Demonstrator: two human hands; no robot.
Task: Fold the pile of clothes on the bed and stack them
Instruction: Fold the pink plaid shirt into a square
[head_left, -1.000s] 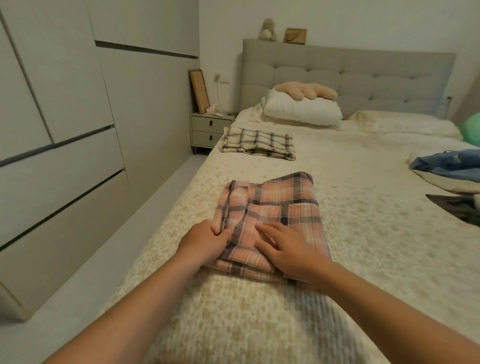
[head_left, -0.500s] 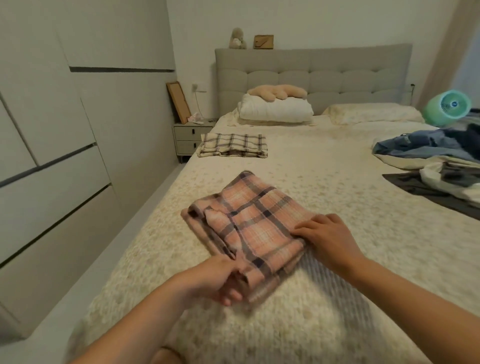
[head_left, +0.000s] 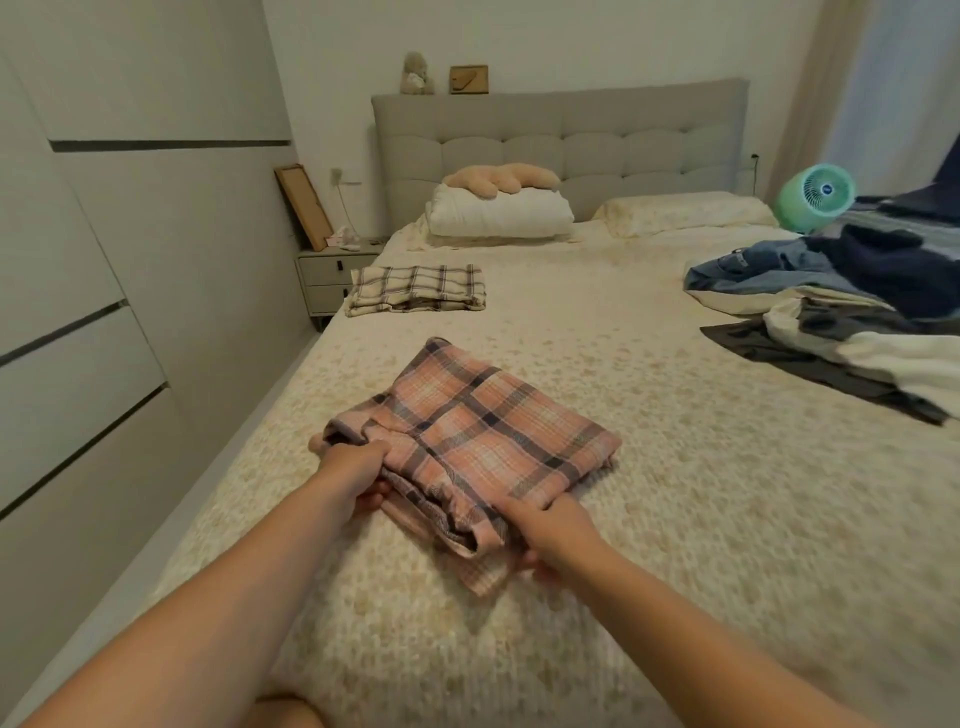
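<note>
A folded pink plaid garment (head_left: 483, 441) lies on the bed (head_left: 649, 493), turned at an angle. My left hand (head_left: 353, 475) grips its near left edge, fingers tucked under the fabric. My right hand (head_left: 556, 530) holds its near right corner, fingers curled beneath. Farther up the bed, near the left edge, a folded cream plaid garment (head_left: 418, 288) lies flat. A loose pile of clothes (head_left: 841, 312) in blue, dark and white is heaped on the bed's right side.
White wardrobe doors (head_left: 104, 312) line the left, across a narrow strip of floor. A nightstand (head_left: 332, 278) stands by the grey headboard (head_left: 561, 135). Pillows (head_left: 498, 213) lie at the head. A green fan (head_left: 815, 197) sits at the far right.
The pink garment has rotated on the bed. My left hand shifted to its left edge and my right hand slid down to the near corner. The view has panned right.
</note>
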